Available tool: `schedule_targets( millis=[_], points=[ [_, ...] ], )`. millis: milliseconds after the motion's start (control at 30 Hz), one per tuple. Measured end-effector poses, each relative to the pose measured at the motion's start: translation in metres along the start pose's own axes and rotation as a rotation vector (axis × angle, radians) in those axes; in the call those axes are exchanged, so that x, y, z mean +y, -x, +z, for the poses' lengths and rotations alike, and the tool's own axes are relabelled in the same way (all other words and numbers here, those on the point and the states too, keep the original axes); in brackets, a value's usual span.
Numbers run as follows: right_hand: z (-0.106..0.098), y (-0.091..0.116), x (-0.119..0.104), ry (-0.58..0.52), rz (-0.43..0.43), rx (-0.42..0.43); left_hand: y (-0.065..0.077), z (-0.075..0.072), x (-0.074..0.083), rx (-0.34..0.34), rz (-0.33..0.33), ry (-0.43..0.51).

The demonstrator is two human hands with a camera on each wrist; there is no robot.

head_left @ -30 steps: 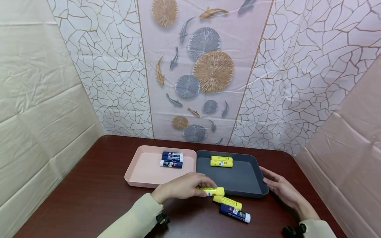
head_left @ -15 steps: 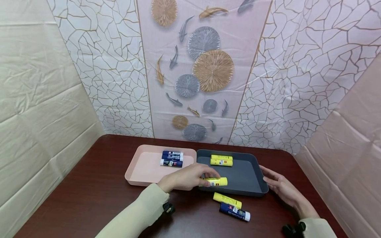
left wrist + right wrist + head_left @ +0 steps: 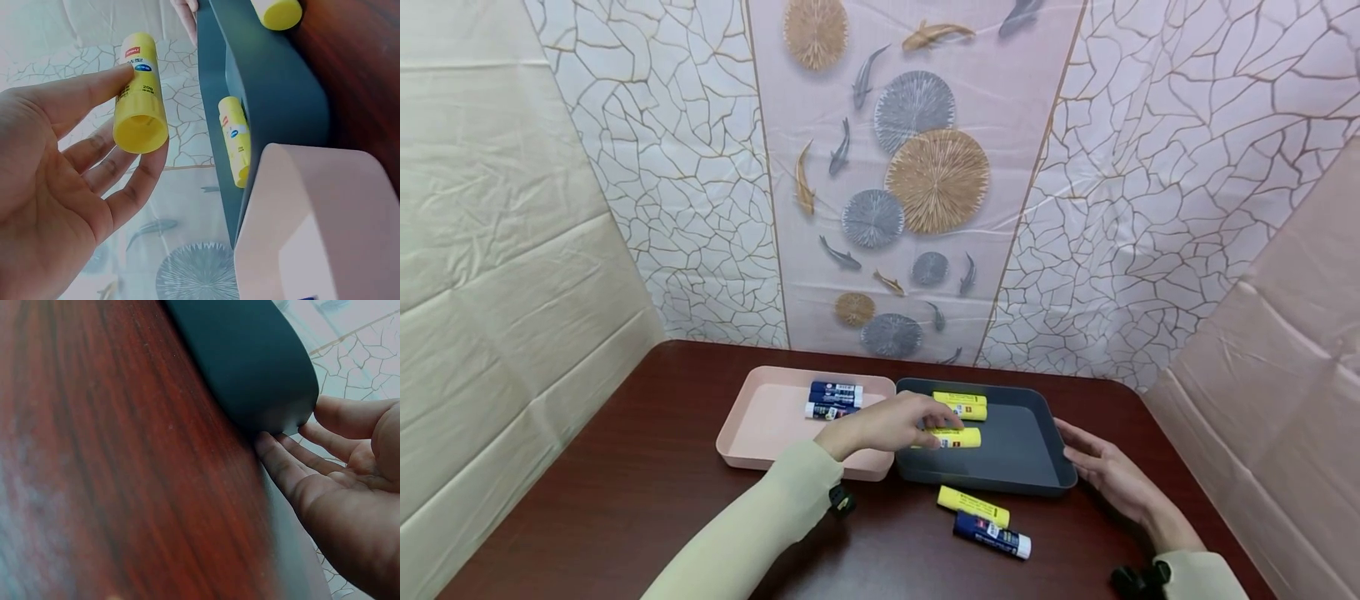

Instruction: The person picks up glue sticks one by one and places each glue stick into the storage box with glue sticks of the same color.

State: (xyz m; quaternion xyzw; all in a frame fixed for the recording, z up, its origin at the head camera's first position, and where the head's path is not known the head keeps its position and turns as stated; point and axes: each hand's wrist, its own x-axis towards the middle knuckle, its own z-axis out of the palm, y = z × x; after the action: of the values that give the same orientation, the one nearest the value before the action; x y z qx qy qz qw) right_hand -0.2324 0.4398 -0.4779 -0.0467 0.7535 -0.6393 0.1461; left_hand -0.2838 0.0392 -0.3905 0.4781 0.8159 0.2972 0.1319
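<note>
My left hand point(image 3: 891, 423) pinches a yellow glue stick point(image 3: 964, 438) between thumb and fingers, over the dark grey tray point(image 3: 1017, 454). The left wrist view shows the open-looking end of this glue stick point(image 3: 139, 103) facing the camera. Behind it, two yellow glue sticks point(image 3: 973, 412) lie side by side in the grey tray, partly covered by my hand. At that tray's right side, my right hand point(image 3: 1112, 483) touches the outer wall with fairly straight fingers. In the right wrist view, its fingertips point(image 3: 267, 442) meet the tray corner low down, near the table.
To the left, against the grey tray, stands a pink tray point(image 3: 760, 425) with several blue glue sticks point(image 3: 835, 400) in it. In front of the grey tray, a yellow glue stick point(image 3: 973, 506) and a blue glue stick point(image 3: 992, 535) lie on the brown table point(image 3: 647, 450).
My left hand has lifted the yellow glue stick from in front of the trays and carried it forward and slightly right, over the grey tray. The right hand stays in place.
</note>
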Motion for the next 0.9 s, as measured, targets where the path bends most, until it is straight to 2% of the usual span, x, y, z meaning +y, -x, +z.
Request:
schedule_targets(
  millis=[367, 600, 900],
  points=[
    [0.002, 0.001, -0.001, -0.015, 0.009, -0.001, -0.024, -0.008, -0.003, -0.021, -0.042, -0.008],
    [0.003, 0.002, -0.002, -0.02, -0.02, -0.027, -0.039, -0.011, -0.003, -0.02, -0.065, -0.005],
    [0.001, 0.002, -0.002, -0.017, 0.002, -0.003, -0.056, -0.015, -0.005, -0.052, -0.091, -0.048]
  ],
)
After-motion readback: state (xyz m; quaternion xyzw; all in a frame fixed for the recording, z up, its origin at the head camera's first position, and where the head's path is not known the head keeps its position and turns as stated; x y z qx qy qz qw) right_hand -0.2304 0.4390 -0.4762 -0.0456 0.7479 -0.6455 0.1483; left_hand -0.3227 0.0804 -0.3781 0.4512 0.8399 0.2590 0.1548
